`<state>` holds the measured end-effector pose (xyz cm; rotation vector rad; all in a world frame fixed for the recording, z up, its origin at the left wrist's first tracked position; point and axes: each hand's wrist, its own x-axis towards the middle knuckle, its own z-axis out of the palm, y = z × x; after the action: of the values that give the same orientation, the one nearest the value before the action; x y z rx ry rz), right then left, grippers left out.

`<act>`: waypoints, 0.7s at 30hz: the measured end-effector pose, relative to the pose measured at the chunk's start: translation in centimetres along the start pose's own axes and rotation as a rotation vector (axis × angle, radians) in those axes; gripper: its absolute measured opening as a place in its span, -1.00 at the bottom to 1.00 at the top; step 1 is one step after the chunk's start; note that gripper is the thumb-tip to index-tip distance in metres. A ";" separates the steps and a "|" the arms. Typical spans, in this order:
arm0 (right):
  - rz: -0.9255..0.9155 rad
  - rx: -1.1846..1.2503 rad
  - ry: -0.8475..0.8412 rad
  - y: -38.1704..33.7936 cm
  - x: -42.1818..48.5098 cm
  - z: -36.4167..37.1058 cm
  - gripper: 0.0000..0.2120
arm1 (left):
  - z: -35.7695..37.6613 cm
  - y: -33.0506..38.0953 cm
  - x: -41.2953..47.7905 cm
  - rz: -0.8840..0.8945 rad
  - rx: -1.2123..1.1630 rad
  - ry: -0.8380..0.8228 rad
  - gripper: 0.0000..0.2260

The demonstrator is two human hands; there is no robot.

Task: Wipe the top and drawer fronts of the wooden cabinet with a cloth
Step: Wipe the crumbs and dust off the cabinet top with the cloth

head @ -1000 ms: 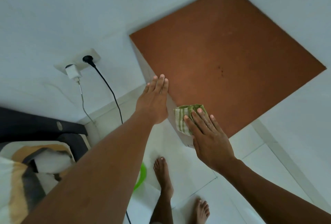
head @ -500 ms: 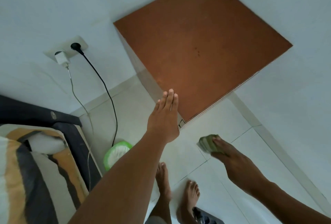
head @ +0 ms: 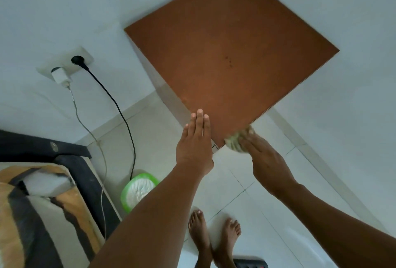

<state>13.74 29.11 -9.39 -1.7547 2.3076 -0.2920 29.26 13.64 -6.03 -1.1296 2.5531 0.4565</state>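
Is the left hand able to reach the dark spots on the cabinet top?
Probably yes: the left hand is free at the cabinet's near corner, and nothing lies between it and the dark spots.

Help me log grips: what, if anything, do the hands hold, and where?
Right hand presses the bunched pale-green cloth against the brown wooden cabinet's front edge, straight fingers across its outer face; thumb hidden. Left hand holds nothing.
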 end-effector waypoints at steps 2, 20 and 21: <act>0.064 0.007 -0.090 1.4 -2.8 0.4 -0.28 | -0.2 0.1 -0.1 -0.001 0.008 -0.020 -0.06; 0.154 0.222 0.195 3.6 1.7 -3.2 -0.39 | -2.0 2.6 1.5 -0.089 -0.052 0.001 -0.23; 0.140 0.230 0.212 3.9 2.0 -3.7 -0.40 | -2.4 2.7 2.1 -0.073 -0.056 0.032 -0.28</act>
<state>8.57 28.28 -7.13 -1.5074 2.4109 -0.7177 25.52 12.98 -4.25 -1.2543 2.5310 0.4991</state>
